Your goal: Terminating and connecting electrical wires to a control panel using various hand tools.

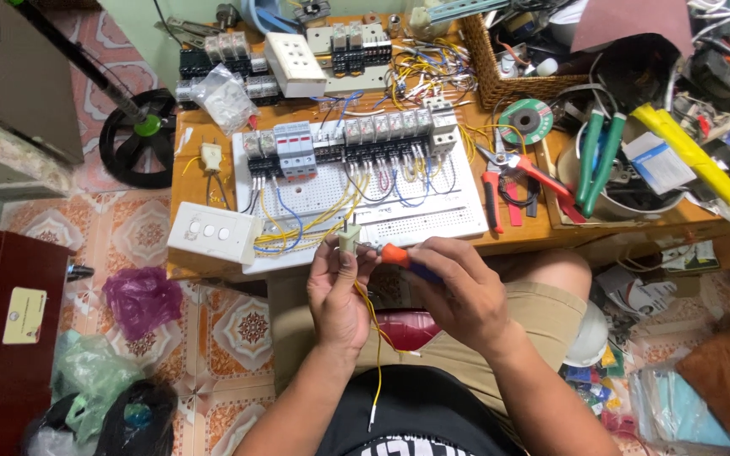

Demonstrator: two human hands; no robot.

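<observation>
My left hand (337, 295) pinches a small pale electrical component (349, 240) with metal pins, held just in front of the table edge. A yellow wire (377, 346) hangs from it down over my lap. My right hand (458, 291) grips a screwdriver (399, 257) with an orange and blue handle, its tip touching the component's side. Behind both hands lies a white perforated panel (399, 221) carrying a row of relays and terminal blocks (356, 135) wired in yellow, blue and red.
A white switch box (213, 235) sits at the panel's left corner. Red-handled pliers (513, 169), green-handled cutters (597, 160), a tape roll (525, 120) and a wicker basket (509, 80) crowd the wooden table's right side. Plastic bags (141, 297) lie on the tiled floor at left.
</observation>
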